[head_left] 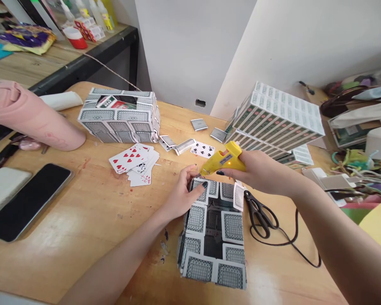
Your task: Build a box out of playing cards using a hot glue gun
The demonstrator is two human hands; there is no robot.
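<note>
My right hand is wrapped round a yellow hot glue gun with a lit orange light. Its nozzle points down-left at the far left corner of a box covered in grey-backed playing cards, with a dark window in its top. On that same corner rests my left hand, thumb on a card and fingers curled round the edge; the nozzle tip is close to its fingertips. One card sticks out loose at the box's far right corner. Black-handled scissors lie just right of the box.
A second card-covered box stands at the back left, near fanned playing cards. Stacked card packs rise at the back right. At left are a pink tumbler and a phone. A black cord curls at right.
</note>
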